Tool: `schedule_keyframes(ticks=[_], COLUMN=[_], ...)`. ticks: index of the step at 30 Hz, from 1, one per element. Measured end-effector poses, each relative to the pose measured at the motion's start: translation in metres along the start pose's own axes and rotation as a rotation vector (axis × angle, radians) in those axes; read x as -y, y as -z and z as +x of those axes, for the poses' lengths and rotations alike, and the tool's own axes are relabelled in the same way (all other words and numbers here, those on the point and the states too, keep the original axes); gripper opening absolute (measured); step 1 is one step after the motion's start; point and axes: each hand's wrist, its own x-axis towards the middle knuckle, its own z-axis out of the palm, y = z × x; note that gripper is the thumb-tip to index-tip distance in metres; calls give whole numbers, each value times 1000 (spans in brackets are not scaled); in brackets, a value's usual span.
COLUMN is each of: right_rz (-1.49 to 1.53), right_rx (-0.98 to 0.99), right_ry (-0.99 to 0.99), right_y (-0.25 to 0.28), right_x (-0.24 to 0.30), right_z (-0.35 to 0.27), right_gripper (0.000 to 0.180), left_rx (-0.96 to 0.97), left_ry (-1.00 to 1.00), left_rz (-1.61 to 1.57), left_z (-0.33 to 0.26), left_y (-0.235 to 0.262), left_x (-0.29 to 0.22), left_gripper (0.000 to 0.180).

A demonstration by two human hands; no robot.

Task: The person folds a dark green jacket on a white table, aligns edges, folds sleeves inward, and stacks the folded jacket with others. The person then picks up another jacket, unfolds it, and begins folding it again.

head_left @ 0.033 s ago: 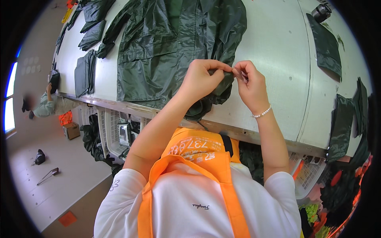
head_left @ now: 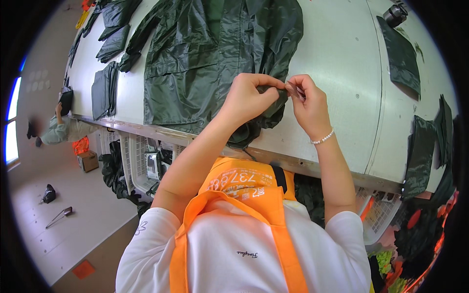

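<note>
A dark green jacket (head_left: 190, 63) of shiny fabric lies spread on the pale table (head_left: 337, 53) in front of me. My left hand (head_left: 251, 95) reaches over its right side, thumb and forefinger closed at the bunched fabric edge. Its fingertips meet those of my right hand (head_left: 309, 100), which is just to the right and wears a beaded bracelet. Between the right fingers is a thin greyish tool (head_left: 296, 91), mostly covered, its kind unclear. Whatever fine detail lies at the meeting fingertips is too small to make out.
Folded dark green garments (head_left: 105, 90) lie at the left; more (head_left: 419, 154) are at the right, near a dark bottle (head_left: 394, 16). White baskets (head_left: 141, 168) stand below the table edge. A person (head_left: 58, 129) is at the far left.
The thin tool in my right fingers has turned slightly, so more of it shows. Both hands keep nearly the same place, and the jacket lies as before.
</note>
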Motion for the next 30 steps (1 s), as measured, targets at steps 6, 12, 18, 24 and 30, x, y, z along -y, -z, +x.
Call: schedule_keyframes(ticks=[6,12,18,24,30], right_rz=[152,1,-139,-223,-199], right_rx=[28,80,74,74,87], right_ry=[-99,-183,-68,18,-5], right_y=[4,22,14,13,14], right_x=[-4,5,8,8,4], right_z=[2,-6,-7,-1,-1], right_gripper=[12,22,22,23,21], left_rx=[18,-71,-36,-36,-34], left_ry=[-52,-14,-35,-46,-20], left_rz=[26,-222,-313,-280,-305], left_z=[10,17,21,22,21], left_y=[-2,3,-1,0,-1], left_x=[13,31,34,31,29], left_gripper=[18,19,15,16,15])
